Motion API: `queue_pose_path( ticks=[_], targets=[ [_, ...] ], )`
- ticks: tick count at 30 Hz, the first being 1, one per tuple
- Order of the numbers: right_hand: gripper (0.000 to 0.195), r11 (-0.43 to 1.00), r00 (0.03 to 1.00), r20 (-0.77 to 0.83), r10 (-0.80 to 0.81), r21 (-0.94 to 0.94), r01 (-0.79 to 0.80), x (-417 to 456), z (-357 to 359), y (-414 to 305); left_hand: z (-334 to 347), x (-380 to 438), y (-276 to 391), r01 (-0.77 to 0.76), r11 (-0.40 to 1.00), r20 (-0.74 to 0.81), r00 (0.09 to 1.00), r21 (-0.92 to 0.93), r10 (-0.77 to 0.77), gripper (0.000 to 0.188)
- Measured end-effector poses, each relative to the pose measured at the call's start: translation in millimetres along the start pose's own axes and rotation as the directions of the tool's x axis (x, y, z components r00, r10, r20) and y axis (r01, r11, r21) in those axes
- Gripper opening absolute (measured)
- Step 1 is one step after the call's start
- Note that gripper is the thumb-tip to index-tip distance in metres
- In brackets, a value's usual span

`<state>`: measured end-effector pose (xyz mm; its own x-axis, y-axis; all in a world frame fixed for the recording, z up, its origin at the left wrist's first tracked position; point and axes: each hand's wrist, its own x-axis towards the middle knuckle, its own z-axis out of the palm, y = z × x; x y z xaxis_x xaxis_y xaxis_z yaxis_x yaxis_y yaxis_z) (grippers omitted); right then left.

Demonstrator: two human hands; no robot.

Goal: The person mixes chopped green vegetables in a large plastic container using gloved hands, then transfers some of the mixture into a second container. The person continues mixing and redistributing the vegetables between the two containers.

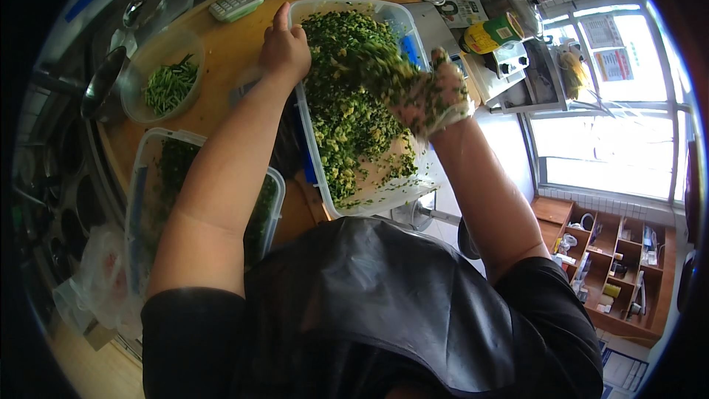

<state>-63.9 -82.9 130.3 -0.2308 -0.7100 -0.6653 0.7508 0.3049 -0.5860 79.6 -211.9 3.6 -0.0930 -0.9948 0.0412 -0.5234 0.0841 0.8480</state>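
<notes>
A large clear plastic tub (pixel 327 199) holds a chopped green mixture (pixel 346 122) with pale yellow bits in it. My left hand (pixel 285 47) is bare and grips the tub's left rim near its far corner. Over the right side of the tub, my right hand (pixel 432 94) wears a thin clear glove coated with green pieces. A blurred clump of the mixture is in and around its fingers, which are partly hidden by it. Green bits cling to the tub's bare floor and near wall.
Left of the tub, a round clear bowl (pixel 130 94) holds cut green stalks. A second plastic tub (pixel 277 177) of dark greens sits beneath my left forearm. Farther back are a calculator (pixel 236 5), a yellow-green canister (pixel 493 33) and a metal pan (pixel 102 86).
</notes>
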Motion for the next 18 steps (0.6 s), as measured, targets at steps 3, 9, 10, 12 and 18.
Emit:
queue_pose_path(
  ticks=[3,9,10,12,18],
  targets=[
    [0.068,0.996,1.000,0.003,-0.030,-0.083,0.030,15,-8,-8,-3,-2,3,-0.013,1.000,-0.010,1.000,0.000,0.013,0.048],
    [0.056,0.835,0.952,-0.143,-0.272,-0.526,0.160,72,-81,5,-4,-4,9,0.043,0.999,-0.022,0.999,0.001,-0.043,0.047],
    [0.058,0.821,0.956,-0.199,-0.216,-0.567,0.068,88,-96,14,-4,-4,9,0.027,1.000,-0.030,0.999,-0.002,-0.027,0.047],
    [0.059,0.761,0.962,-0.251,-0.105,-0.643,-0.084,118,-122,38,-3,-5,9,0.025,1.000,-0.035,0.999,0.015,-0.025,0.047],
    [0.054,0.819,0.911,-0.337,0.236,-0.436,-0.374,99,-137,83,-1,-1,8,0.018,1.000,-0.033,0.999,-0.008,-0.018,0.047]
  ],
)
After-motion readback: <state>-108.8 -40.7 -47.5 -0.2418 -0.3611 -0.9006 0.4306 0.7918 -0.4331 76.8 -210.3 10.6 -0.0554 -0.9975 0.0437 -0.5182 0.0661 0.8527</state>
